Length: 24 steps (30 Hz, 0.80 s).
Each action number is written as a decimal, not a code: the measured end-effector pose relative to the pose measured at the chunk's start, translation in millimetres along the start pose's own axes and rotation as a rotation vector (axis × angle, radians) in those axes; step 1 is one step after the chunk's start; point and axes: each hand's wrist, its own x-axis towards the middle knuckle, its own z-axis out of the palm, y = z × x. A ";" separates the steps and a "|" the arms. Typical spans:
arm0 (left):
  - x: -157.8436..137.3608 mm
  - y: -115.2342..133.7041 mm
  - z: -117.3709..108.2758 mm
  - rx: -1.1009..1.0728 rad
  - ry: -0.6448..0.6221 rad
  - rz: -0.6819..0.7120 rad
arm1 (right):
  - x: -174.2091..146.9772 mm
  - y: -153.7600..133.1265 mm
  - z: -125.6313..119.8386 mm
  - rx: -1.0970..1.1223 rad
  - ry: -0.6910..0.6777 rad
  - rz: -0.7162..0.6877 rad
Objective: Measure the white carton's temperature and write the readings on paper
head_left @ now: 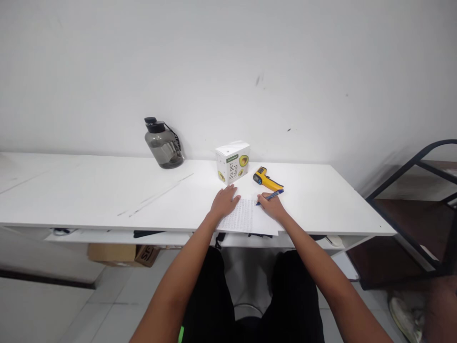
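A blue pen is gripped in my right hand, its tip down on a sheet of paper. Rows of handwriting cover the left and middle of the sheet, whose lower edge hangs past the desk's front. My left hand lies flat on the paper's left side, fingers stretched out. Just beyond it stands a white "Su-per Meal" box with avocado pictures. A yellow infrared thermometer lies on the desk close behind my right hand.
On the white desk, a grey water bottle stands near the wall. Below, a shelf holds some items, and a cardboard box is underneath. A dark metal rack stands right, with another person's shoe nearby.
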 end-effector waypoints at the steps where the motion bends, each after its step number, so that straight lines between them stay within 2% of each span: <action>1: 0.0 -0.2 0.1 -0.002 0.000 0.000 | -0.1 0.0 0.0 0.002 -0.002 -0.002; 9: 0.1 -0.4 0.7 0.005 0.010 0.004 | 0.1 1.9 1.2 0.014 0.026 0.007; 19: -0.3 -0.3 0.8 -0.006 0.017 -0.002 | 1.1 2.2 -0.7 0.005 -0.003 -0.002; 24: -0.4 -0.8 1.3 -0.023 0.034 -0.002 | 0.9 3.5 -0.8 0.002 0.079 -0.018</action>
